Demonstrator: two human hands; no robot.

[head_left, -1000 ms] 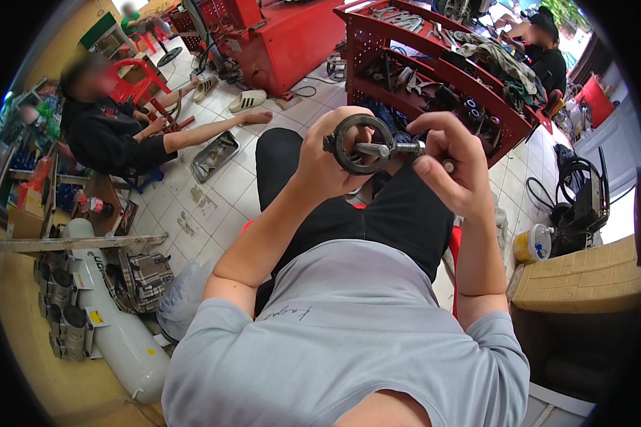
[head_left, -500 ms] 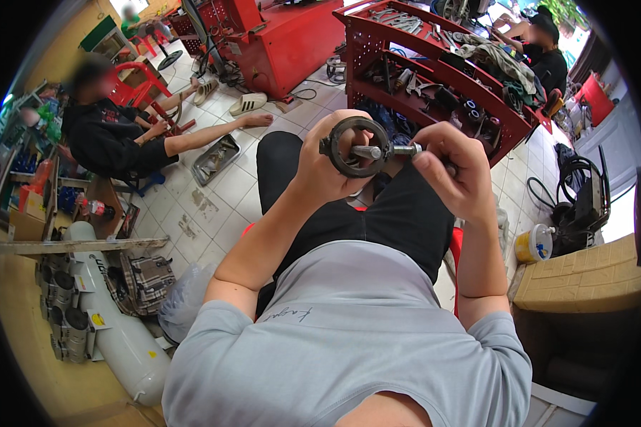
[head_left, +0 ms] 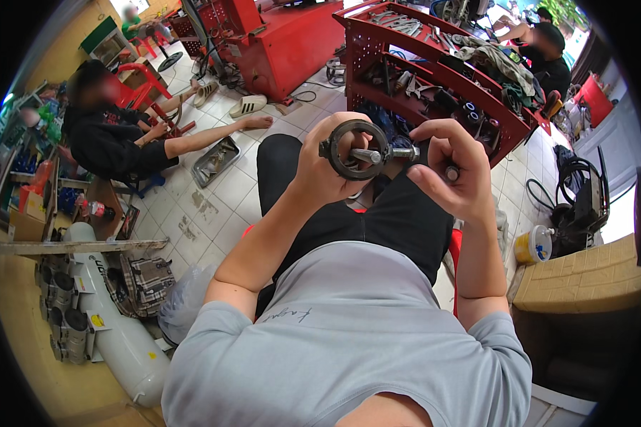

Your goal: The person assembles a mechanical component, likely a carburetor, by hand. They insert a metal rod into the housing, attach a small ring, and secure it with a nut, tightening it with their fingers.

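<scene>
My left hand (head_left: 316,165) grips a dark metal ring (head_left: 335,161) held upright above my lap. A silver bolt (head_left: 403,152) sticks out of the ring's right side, its head toward my right hand. Another metal rod or bolt (head_left: 367,155) shows across the ring's opening; its far part is hidden. My right hand (head_left: 466,162) is just right of the projecting bolt, thumb and forefinger spread around its head without clearly touching it. The curled fingers of this hand hold a second, loose bolt (head_left: 451,173), seen end-on.
Ahead stands a red tool cart (head_left: 434,75) with wrenches and rags. A metal tray (head_left: 216,161) lies on the tiled floor. One person (head_left: 121,135) sits at left, another (head_left: 548,60) at far right. A white cylinder (head_left: 117,320) and a yellow-white tub (head_left: 533,245) flank me.
My right thumb and forefinger have opened away from the projecting bolt's head, which they were touching. The loose bolt in the right hand shows more clearly. The left hand and ring have barely moved.
</scene>
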